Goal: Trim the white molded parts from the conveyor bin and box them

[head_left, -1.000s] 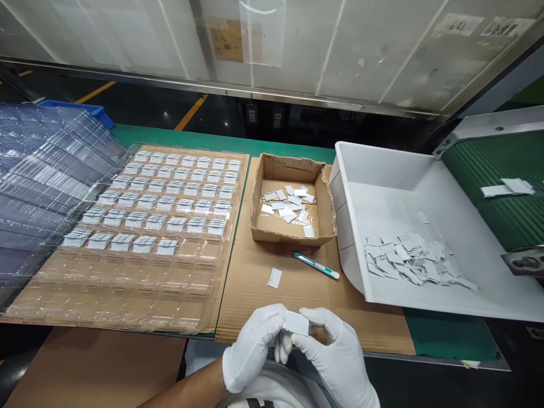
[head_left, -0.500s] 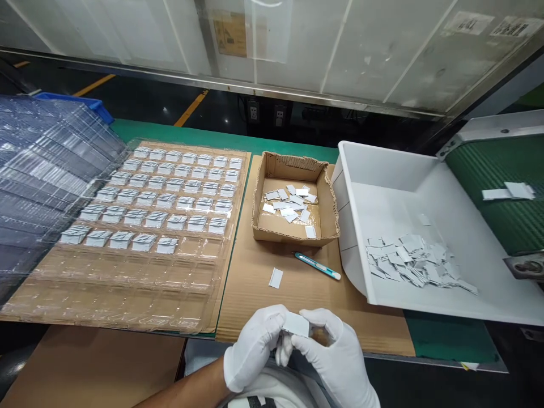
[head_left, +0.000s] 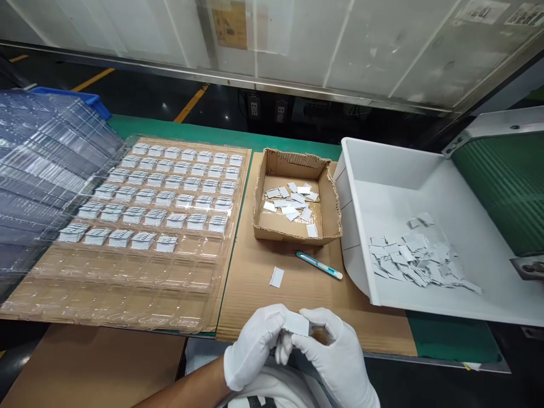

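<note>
Head view: taking the two hands as the middle of the clock, what writing can you read?

– High at one o'clock, on the grey panel (head_left: 306, 34), there are two white labels (head_left: 482, 10). They carry dark characters, but these are too blurred for me to read. A little before twelve, a brown sheet (head_left: 230, 24) has some dark print, also unclear. At seven, the dark mark on the person's shirt (head_left: 255, 402) is cut by the picture's edge.

And the fingers?

– The gloved left hand (head_left: 254, 343) has its fingers closed on the left side of a white piece (head_left: 296, 323). In the right hand (head_left: 335, 351), thumb and forefinger make a wide curve, and their tips grip the piece at its right side. So it is between both hands, near the close edge of the counter (head_left: 454, 337).

What lies around?

– At eleven, one loose piece (head_left: 276, 277); at one, a teal cutter (head_left: 318, 265). At twelve, a cardboard box (head_left: 293, 233) contains scattered pieces. At two, a white bin (head_left: 395, 167) contains a heap. At ten, a clear tray (head_left: 170, 275) carries rows of small stacks; its nearest filled row has five.
</note>
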